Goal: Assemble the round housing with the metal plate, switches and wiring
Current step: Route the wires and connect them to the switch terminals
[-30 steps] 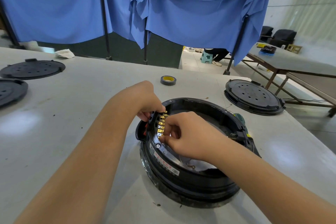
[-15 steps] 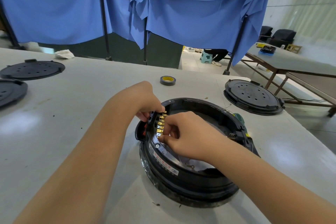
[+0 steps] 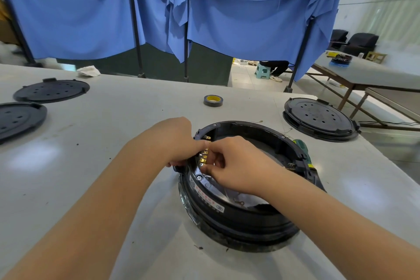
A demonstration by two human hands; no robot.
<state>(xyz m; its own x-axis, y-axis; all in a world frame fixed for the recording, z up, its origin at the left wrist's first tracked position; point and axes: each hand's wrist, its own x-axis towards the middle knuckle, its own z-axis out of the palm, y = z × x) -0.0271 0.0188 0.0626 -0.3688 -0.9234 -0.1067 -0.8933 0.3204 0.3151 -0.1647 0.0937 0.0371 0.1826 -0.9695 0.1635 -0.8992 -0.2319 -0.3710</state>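
Note:
A round black housing (image 3: 245, 216) lies on the white table (image 3: 113, 143) in front of me, with a shiny metal plate (image 3: 229, 193) inside it. A black switch block with a row of brass terminals (image 3: 203, 157) sits at the housing's left rim. My left hand (image 3: 175, 143) grips that block from the outside, fingers curled round it. From inside the rim my right hand (image 3: 236, 166) pinches at the terminals with curled fingers. Whatever lies between the fingertips is hidden.
A roll of tape (image 3: 213, 100) lies beyond the housing. Black round covers lie at the right (image 3: 318, 118) and at the far left (image 3: 51, 90), (image 3: 18, 118). A green tool handle (image 3: 303, 149) sticks out behind the housing. Blue curtains hang behind the table.
My left hand has slid down over the switch block, covering more of it. My right hand has stayed at the terminals with only small finger movement.

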